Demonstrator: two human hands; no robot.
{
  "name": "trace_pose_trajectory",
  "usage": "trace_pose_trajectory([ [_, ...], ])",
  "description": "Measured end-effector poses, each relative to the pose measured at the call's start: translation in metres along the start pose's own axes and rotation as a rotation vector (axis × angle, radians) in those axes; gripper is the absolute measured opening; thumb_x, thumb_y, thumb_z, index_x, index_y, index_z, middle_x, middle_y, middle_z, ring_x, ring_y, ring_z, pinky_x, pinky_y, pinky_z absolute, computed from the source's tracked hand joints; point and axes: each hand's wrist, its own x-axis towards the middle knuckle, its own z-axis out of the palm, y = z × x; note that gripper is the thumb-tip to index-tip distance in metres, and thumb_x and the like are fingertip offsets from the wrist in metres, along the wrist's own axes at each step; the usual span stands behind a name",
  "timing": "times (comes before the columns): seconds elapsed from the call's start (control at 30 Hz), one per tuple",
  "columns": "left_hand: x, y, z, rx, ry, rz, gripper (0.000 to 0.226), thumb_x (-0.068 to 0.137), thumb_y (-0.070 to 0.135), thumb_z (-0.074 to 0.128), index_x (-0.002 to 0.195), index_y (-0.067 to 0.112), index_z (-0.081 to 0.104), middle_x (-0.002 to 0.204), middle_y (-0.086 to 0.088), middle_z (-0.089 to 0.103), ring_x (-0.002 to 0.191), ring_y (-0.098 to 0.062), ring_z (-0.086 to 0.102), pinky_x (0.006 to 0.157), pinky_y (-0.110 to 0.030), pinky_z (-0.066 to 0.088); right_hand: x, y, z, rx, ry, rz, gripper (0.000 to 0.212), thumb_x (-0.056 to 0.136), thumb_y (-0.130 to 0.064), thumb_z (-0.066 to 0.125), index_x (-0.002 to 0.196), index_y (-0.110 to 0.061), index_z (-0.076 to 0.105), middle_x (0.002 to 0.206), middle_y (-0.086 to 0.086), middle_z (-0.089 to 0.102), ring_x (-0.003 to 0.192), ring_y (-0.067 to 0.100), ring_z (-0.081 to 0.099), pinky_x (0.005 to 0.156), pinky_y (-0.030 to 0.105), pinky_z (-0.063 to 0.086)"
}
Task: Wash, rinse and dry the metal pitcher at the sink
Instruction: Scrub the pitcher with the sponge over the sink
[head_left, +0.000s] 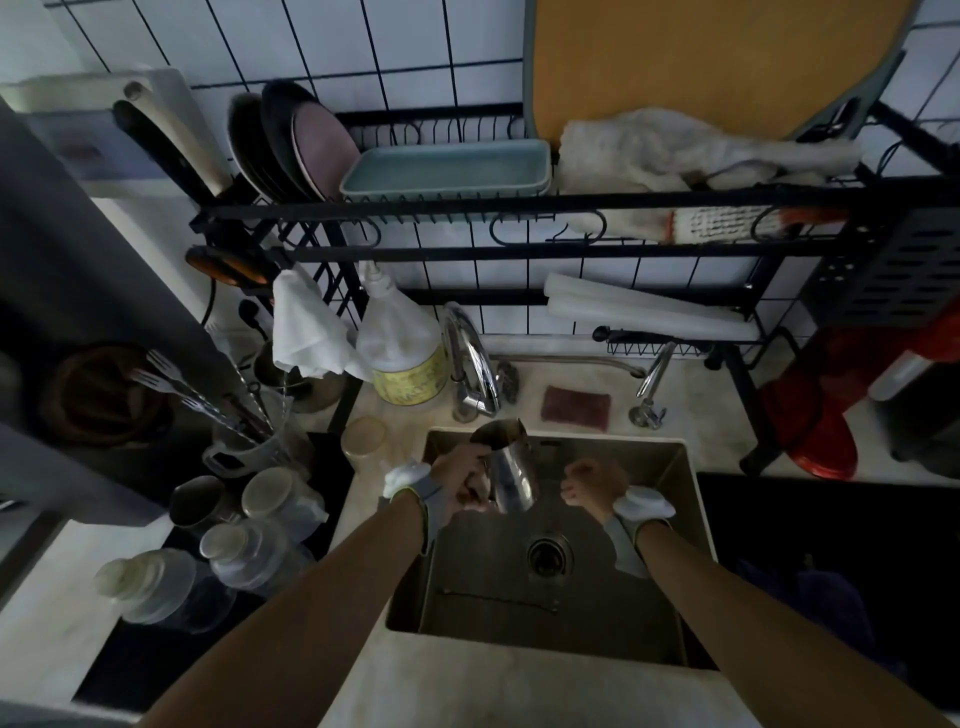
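The shiny metal pitcher (511, 470) hangs over the steel sink (670, 525), tilted with its mouth toward the faucet (470, 358). My left hand (460, 480) grips its handle on the left side. To the pitcher's right, a little apart from it, my right hand (592, 483) hovers over the basin with its fingers curled in and nothing visible inside them. No water stream is visible from the faucet spout.
A dark red scrub pad (575, 408) lies behind the sink, a soap bottle (402, 353) left of the faucet. A black dish rack (519, 200) spans above with plates, a tray and a towel (675, 150). Jars and a utensil cup (244, 441) crowd the left counter.
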Motion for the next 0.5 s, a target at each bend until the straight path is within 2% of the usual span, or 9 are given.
trace_pose_trajectory([
  [0.07,0.001,-0.001,0.002,-0.061,0.002,-0.013,0.036,0.093,0.024,0.05,0.059,0.021,0.038,0.038,0.007,0.026,0.032,-0.012,0.027,0.049,-0.024,0.04,0.006,-0.008,-0.002,-0.088,0.002,-0.05,0.028,0.09,-0.006,0.051,0.114,0.006,0.061,0.114,0.03,0.065,0.106,0.043,0.063,0.096,0.051,0.051],
  [0.13,0.011,-0.008,0.002,-0.122,-0.006,-0.039,0.033,0.092,0.024,0.05,0.06,0.022,0.039,0.039,0.009,0.026,0.032,-0.01,0.025,0.054,-0.026,0.039,0.014,-0.009,-0.006,-0.173,0.013,-0.057,0.029,0.09,-0.01,0.051,0.115,0.001,0.063,0.117,0.025,0.065,0.11,0.04,0.061,0.098,0.049,0.05],
  [0.23,0.016,-0.014,-0.001,-0.163,-0.002,-0.05,0.029,0.09,0.025,0.051,0.062,0.022,0.042,0.042,0.009,0.027,0.037,-0.01,0.026,0.06,-0.032,0.043,0.023,-0.013,-0.004,-0.31,0.044,-0.099,0.03,0.091,-0.015,0.049,0.114,-0.004,0.065,0.117,0.019,0.066,0.111,0.035,0.061,0.098,0.044,0.05],
  [0.33,0.025,-0.019,-0.002,-0.184,-0.015,-0.065,0.028,0.089,0.025,0.051,0.063,0.024,0.041,0.042,0.011,0.028,0.035,-0.008,0.026,0.059,-0.031,0.043,0.034,-0.016,0.001,-0.39,0.07,-0.111,0.03,0.093,-0.016,0.045,0.114,-0.005,0.065,0.118,0.018,0.065,0.112,0.034,0.059,0.097,0.039,0.048],
  [0.43,0.033,-0.021,-0.002,-0.179,-0.009,-0.068,0.027,0.089,0.025,0.051,0.064,0.023,0.042,0.047,0.01,0.028,0.04,-0.009,0.026,0.057,-0.031,0.042,0.048,-0.009,0.003,-0.439,0.018,-0.153,0.03,0.098,-0.018,0.041,0.115,-0.003,0.061,0.121,0.018,0.061,0.116,0.032,0.057,0.1,0.038,0.043],
  [0.5,0.04,-0.018,-0.001,-0.173,0.01,-0.066,0.027,0.089,0.026,0.053,0.064,0.022,0.043,0.052,0.008,0.028,0.044,-0.011,0.027,0.055,-0.031,0.042,0.058,-0.009,0.003,-0.446,0.002,-0.175,0.027,0.097,-0.018,0.042,0.112,-0.006,0.06,0.118,0.017,0.062,0.112,0.031,0.059,0.095,0.036,0.045],
])
